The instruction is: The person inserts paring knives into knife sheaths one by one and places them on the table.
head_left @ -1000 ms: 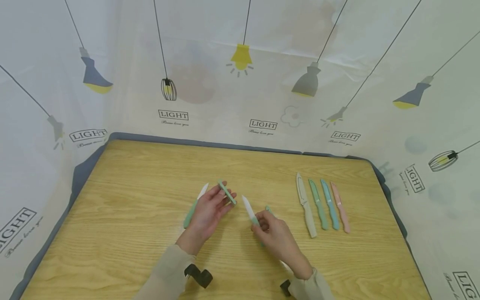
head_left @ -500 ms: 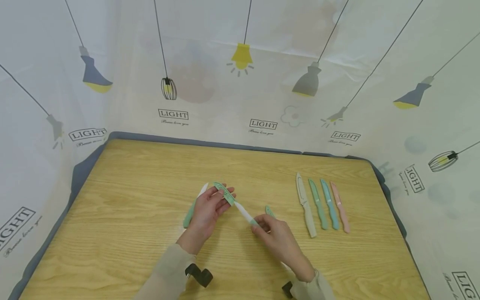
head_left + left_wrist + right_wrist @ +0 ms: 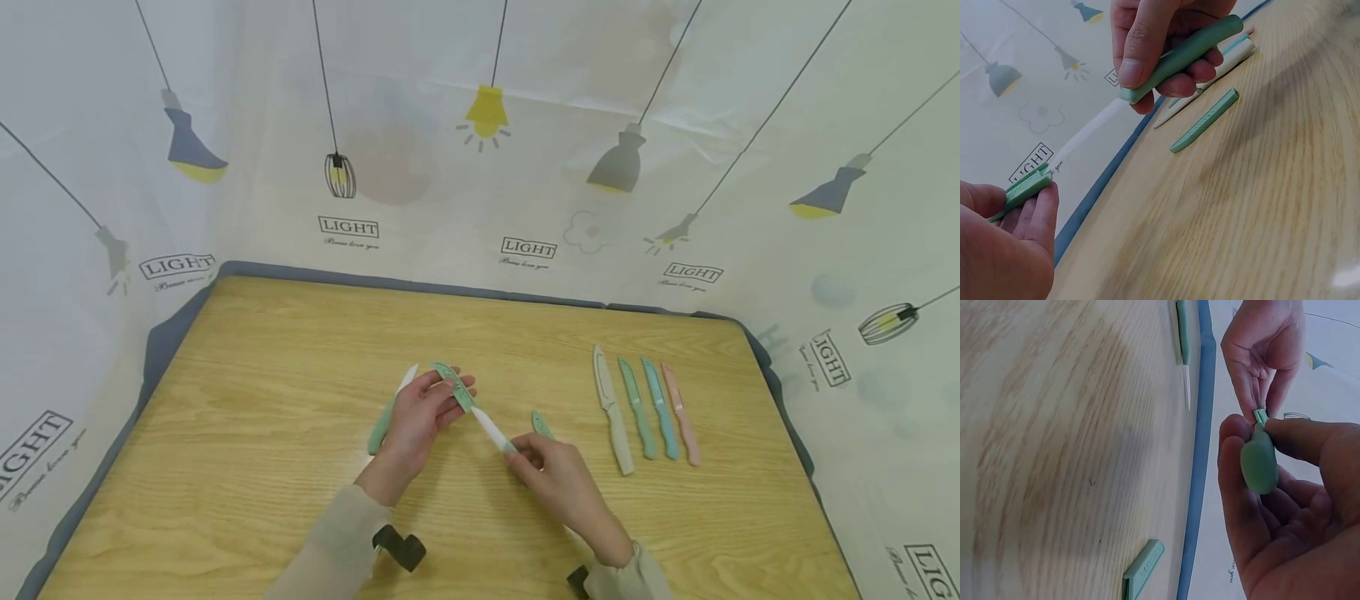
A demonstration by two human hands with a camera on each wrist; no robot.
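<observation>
My left hand [image 3: 412,421] pinches a green blade sheath [image 3: 459,393] between thumb and fingers, its mouth turned toward the right. A knife with a white blade [image 3: 491,429] and green handle [image 3: 1188,59] is in my right hand [image 3: 558,479], gripped by the handle. The blade's tip meets the sheath's mouth, in line with it, and most of the blade shows outside. Both are held above the table. Partly behind the left hand lies a second green-handled knife [image 3: 381,429], its white blade bare. Another green sheath [image 3: 541,424] lies just beyond the right hand.
On the right side of the wooden table [image 3: 262,358] lies a row of sheathed knives: a larger cream knife [image 3: 612,412], a green knife [image 3: 637,408], a blue knife [image 3: 660,408] and a pink knife [image 3: 681,414]. A lamp-printed curtain [image 3: 420,133] surrounds the table's far edges.
The left hand has turned the sheath so its patterned flat side shows. The knife in the right hand has tilted toward it, and its tip has come to the sheath's mouth.
</observation>
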